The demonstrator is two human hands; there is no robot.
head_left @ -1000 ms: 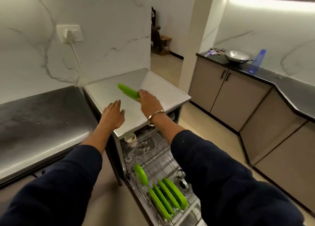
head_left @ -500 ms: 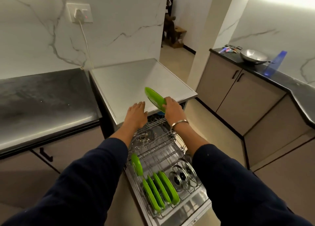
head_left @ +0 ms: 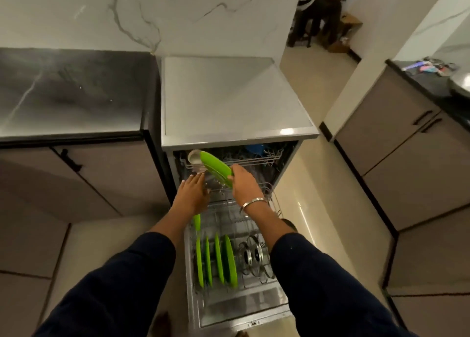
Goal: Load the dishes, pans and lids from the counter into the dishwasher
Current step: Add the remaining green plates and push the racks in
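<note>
Two hands: right hand (head_left: 243, 184) grasps green plate (head_left: 216, 168) (tilted), left hand (head_left: 193, 191) flat, released.

glossy green plastic plate (head_left: 216, 168), wire metal rack (head_left: 229, 224), matt steel dishwasher top (head_left: 229, 95)

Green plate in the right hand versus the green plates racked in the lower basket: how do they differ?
The held plate is gripped by the right hand above the racks and tilted; the racked plates stand on edge in the lower basket, untouched. The held one is alone; the racked ones stand in a row. Both are bright green.
</note>
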